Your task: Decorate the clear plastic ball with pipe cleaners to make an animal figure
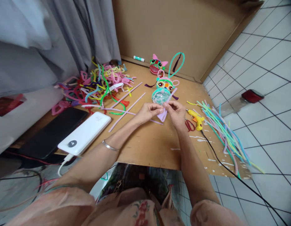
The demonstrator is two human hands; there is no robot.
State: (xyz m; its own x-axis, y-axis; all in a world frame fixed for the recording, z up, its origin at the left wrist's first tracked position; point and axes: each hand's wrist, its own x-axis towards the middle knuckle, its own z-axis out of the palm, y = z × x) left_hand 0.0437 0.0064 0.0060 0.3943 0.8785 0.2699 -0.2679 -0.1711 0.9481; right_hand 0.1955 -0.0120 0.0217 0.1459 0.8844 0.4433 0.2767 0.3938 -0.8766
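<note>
Between my two hands are lilac pipe cleaners [162,116], bent into a narrow looped bundle with one end sticking up to the right. My left hand [150,112] pinches the bundle from the left, thumb and fingertips together. From the other side my right hand [176,113] grips it, fingers curled round it. Just beyond my fingers sits a pipe-cleaner animal figure [164,84] with round pink ears and a clear teal-rimmed bowl [160,96]. Loose lilac pipe cleaners [127,112] lie crossed on the table left of my left hand.
A yellow glue gun [196,120] and red-handled scissors [190,125] lie right, near a pile of straight pipe cleaners [226,135]. At left are tangled pipe cleaners [107,83], a white power bank [85,133] and a black phone [53,133]. A second figure [156,66] stands by the cardboard wall [164,34].
</note>
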